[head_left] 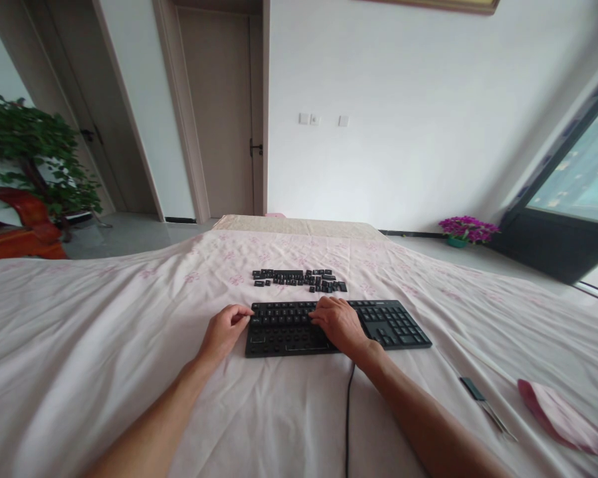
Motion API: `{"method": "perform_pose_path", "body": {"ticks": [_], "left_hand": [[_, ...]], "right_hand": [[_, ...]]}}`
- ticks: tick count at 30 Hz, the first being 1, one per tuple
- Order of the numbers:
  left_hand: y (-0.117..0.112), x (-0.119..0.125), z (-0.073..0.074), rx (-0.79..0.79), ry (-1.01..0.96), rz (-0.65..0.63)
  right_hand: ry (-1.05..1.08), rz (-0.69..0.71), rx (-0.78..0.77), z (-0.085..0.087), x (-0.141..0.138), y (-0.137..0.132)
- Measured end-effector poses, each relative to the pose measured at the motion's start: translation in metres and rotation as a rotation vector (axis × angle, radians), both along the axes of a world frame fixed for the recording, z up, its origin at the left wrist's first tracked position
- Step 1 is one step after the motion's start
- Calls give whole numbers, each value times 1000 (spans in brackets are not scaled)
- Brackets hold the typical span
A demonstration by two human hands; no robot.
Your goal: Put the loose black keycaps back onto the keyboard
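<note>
Cable (349,405) runs near, down the bed sheet (104,352). Left hand (224,332) is at the left end of the keyboard (396,325), fingers curled together against its edge; gripping or just resting, cannot tell. Right hand (339,324) lies on the middle keys, fingers bent down; pinch hidden. Soft sheet, so probably best to brace the left end and press straight down. Loose keycaps (299,279) lie just beyond the keyboard.
</note>
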State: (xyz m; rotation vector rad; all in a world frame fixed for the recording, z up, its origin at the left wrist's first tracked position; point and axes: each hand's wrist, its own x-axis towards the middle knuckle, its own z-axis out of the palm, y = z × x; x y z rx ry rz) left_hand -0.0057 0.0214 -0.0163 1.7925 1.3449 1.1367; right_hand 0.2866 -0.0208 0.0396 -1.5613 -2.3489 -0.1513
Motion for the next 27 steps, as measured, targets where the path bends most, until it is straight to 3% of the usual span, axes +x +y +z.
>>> {"method": "perform_pose_path", "body": {"ticks": [13,27], "left_hand": [[0,1,-2,-7,-20,-4],[0,1,0,-4,-36,-1]], "right_hand": [[-27,-51,6,-2,-5,-7],[171,-124,-48,-9,1,-3]]}}
